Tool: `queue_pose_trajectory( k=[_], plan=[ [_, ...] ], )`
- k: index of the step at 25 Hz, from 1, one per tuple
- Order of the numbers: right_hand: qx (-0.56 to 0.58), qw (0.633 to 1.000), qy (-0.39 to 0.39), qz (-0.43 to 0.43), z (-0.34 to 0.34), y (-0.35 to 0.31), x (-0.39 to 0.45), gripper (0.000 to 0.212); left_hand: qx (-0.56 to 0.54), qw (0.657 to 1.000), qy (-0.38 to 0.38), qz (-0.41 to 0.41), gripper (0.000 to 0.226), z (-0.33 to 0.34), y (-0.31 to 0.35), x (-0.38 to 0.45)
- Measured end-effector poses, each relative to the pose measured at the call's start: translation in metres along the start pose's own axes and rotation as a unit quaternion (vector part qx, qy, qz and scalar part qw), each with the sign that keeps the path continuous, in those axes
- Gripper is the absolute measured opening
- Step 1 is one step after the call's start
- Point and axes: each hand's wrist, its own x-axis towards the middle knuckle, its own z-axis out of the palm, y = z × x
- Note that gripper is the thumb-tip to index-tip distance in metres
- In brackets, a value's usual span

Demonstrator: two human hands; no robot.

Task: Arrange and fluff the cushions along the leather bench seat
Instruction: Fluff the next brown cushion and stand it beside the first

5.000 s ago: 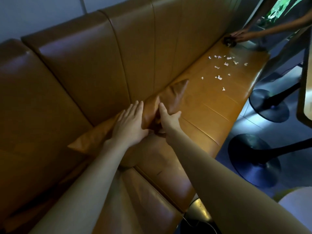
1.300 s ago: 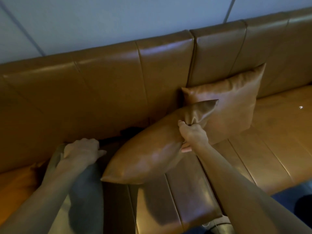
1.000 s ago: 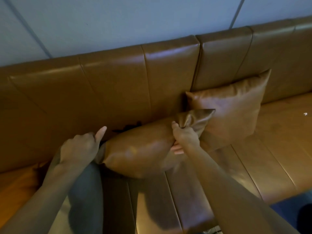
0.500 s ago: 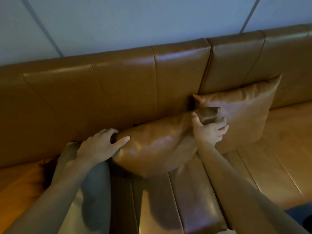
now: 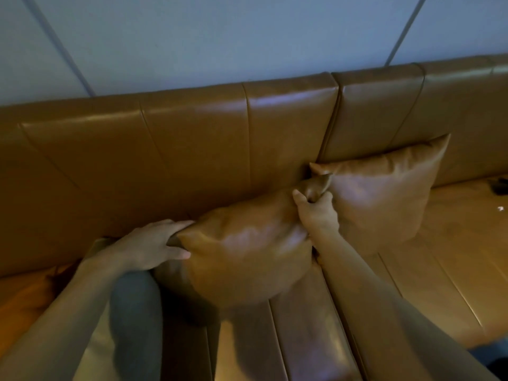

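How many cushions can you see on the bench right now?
2. One cushion is held between the left hand and right hand. The other cushion leans on the backrest just to its right. More may lie outside the view.

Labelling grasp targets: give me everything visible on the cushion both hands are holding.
The held cushion is tan, glossy and leather-looking, plump and roughly square, tilted with one corner up. The right hand pinches that upper right corner; the left hand grips its left corner. Its lower part rests on the bench seat, its top leans toward the backrest, and it overlaps the second cushion beside it.
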Motion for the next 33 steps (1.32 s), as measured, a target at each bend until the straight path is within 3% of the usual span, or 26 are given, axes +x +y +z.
queue_pose_trajectory(
  k=[4,8,11,14,17,19,21,24,28,33],
  plan=[
    [0.021,0.999,0.001,-0.037,0.021,0.005,0.004,0.062,0.037,0.998,0.055,-0.025,0.073,0.0,-0.004,0.019],
    [-0.027,0.996,-0.014,-0.084,0.023,0.004,0.011,0.04,0.102,0.971,0.206,-0.064,0.053,-0.007,0.007,0.039],
    [-0.039,0.994,-0.064,-0.074,0.034,0.005,0.011,0.041,0.085,0.971,0.21,-0.081,0.047,-0.003,0.005,0.054],
    [-0.03,0.995,-0.062,-0.074,0.047,0.016,0.015,0.039,0.076,0.972,0.206,-0.081,0.05,-0.001,0.004,0.056],
    [0.051,0.995,-0.049,-0.069,0.055,0.019,0.024,0.083,0.079,0.973,0.205,-0.074,0.054,0.001,0.004,0.052],
    [0.085,0.993,-0.063,-0.049,0.061,0.016,0.03,0.11,0.022,0.971,0.208,-0.116,0.053,0.0,0.005,0.05],
    [0.081,0.994,-0.076,-0.011,0.068,0.016,0.034,0.12,-0.124,0.944,0.233,-0.198,0.056,-0.003,0.013,0.05],
    [0.034,0.995,-0.083,0.039,0.076,0.022,0.037,0.12,-0.326,0.85,0.27,-0.313,0.081,-0.004,0.023,0.053],
    [0.089,0.99,-0.097,0.051,0.081,0.025,0.045,0.121,-0.469,0.771,0.288,-0.32,0.092,0.002,0.011,0.071],
    [0.109,0.992,-0.059,0.021,0.075,0.038,0.039,0.068,-0.488,0.75,0.356,-0.267,0.066,0.013,0.023,0.076]
  ],
)
